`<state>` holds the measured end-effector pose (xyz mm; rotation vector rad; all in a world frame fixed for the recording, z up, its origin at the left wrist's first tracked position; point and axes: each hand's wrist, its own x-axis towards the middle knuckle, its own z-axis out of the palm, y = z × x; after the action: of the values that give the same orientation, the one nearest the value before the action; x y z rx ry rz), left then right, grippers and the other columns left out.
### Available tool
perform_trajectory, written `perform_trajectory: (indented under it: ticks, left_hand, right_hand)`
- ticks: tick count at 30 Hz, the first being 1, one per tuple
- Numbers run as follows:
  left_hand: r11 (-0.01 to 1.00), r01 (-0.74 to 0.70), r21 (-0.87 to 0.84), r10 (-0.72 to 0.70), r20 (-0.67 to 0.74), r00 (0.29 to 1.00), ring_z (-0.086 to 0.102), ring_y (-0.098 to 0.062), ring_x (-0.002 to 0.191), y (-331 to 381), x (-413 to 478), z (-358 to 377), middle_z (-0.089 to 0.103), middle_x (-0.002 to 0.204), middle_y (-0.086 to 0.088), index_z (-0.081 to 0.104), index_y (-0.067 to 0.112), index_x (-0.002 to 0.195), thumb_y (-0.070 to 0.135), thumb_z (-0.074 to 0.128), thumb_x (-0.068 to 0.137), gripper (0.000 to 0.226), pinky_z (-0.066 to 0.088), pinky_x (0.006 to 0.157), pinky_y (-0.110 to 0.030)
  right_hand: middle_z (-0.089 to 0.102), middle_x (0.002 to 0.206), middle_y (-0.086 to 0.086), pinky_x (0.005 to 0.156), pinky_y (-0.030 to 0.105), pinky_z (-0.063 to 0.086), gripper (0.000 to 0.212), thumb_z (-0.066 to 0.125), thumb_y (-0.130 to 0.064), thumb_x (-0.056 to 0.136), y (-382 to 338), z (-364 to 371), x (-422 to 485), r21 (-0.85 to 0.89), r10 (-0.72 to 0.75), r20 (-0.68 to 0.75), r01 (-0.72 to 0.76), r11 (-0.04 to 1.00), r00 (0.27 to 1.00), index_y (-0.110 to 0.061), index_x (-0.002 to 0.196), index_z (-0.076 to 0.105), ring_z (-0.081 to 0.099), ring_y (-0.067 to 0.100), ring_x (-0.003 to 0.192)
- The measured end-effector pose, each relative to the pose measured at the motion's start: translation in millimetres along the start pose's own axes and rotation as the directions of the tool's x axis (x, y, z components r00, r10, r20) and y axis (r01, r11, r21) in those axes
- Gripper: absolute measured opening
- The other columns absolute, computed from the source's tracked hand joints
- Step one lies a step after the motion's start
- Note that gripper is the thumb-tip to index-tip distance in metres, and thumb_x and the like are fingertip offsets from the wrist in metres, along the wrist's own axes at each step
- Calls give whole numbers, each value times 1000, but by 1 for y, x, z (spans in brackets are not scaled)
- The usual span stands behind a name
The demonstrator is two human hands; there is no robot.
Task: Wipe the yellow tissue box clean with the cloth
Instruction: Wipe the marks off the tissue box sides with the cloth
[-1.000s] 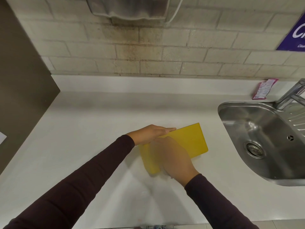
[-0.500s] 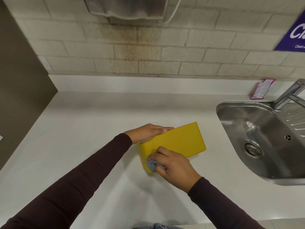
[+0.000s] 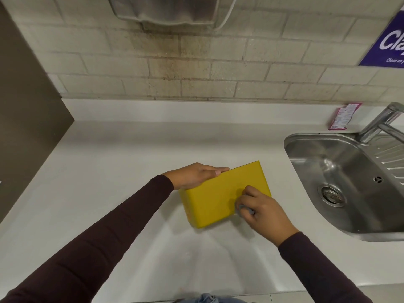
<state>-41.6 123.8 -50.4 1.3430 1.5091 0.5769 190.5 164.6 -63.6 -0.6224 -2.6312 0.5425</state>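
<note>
The yellow tissue box [image 3: 218,196] lies on the white counter [image 3: 105,176], tilted with its broad face toward me. My left hand [image 3: 194,176] rests flat along the box's far upper edge and left end, holding it steady. My right hand [image 3: 260,212] is bunched around a small grey-blue cloth [image 3: 246,209] and presses it against the right part of the box's near face. Only a bit of the cloth shows under my fingers.
A steel sink [image 3: 345,184] with a tap [image 3: 380,122] is sunk into the counter on the right. A pink sachet [image 3: 343,117] leans at the back ledge. A brick wall with a metal dispenser [image 3: 166,12] rises behind. A dark panel [image 3: 26,110] bounds the left.
My right hand with the cloth has slid from the box's left end across its face to the right part. My left hand has stayed on the far edge.
</note>
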Motion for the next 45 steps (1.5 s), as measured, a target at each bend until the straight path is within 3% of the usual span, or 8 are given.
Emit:
perform_trajectory:
  ticks: [9,13,17,20,23,30,39,45]
  left_hand:
    - [1000,-4,28,4,-6,1000,35,-16,136,3,-1,0,40,147,6,42,41,133,44,33,96,38,24,114,-33]
    - [1000,-16,23,17,-22,1000,41,-15,130,4,0,1,44,144,7,44,43,130,43,33,97,35,28,112,-33]
    - [1000,-16,10,17,-15,1000,51,-8,113,10,5,-1,55,126,15,52,48,119,46,37,95,29,37,94,-25]
    - [995,25,96,-24,-15,1000,54,-10,100,18,16,-3,59,119,5,57,39,112,45,48,91,24,44,83,-24]
    - [976,87,197,-85,-16,996,56,-17,93,30,30,-1,60,112,-3,58,31,110,53,56,83,35,47,77,-28]
    - [873,105,477,-104,-29,994,60,-20,94,49,54,8,65,103,-4,62,16,108,64,54,77,58,48,83,-33]
    - [969,-80,235,101,-77,992,63,-14,86,50,27,-22,65,105,3,63,28,108,55,62,70,46,49,74,-22]
    - [993,-115,12,115,-49,992,68,-2,82,34,5,-32,73,91,22,62,42,104,37,64,74,31,50,71,-9]
  right_hand:
    - [49,78,7,55,25,41,22,53,6,83,41,-14,-2,50,346,-164,-342,938,924,-9,68,61,51,22,61]
    - [58,78,5,61,21,45,29,42,4,87,47,-27,-9,327,570,-287,-481,814,770,-17,78,59,57,13,68]
    - [67,74,-4,60,17,52,24,41,-9,93,48,-36,-23,945,842,-131,-190,265,523,-21,85,60,64,9,72]
    - [68,75,6,71,28,56,26,36,-10,95,50,-34,-38,969,786,136,85,-233,603,-9,93,61,67,17,76]
    - [68,88,14,73,33,57,30,33,-5,83,50,-29,-50,901,688,230,117,-417,688,-1,94,61,67,24,83]
    - [54,83,21,66,36,54,27,37,-4,81,53,-32,-67,942,738,222,55,-330,637,-3,93,61,50,31,71]
    - [53,92,35,84,53,52,34,28,-8,93,51,-26,-68,933,701,266,6,-360,661,6,104,56,58,40,87]
    - [45,85,20,66,34,44,33,36,-6,93,71,-9,-80,926,859,262,-364,-95,440,6,111,60,46,27,73]
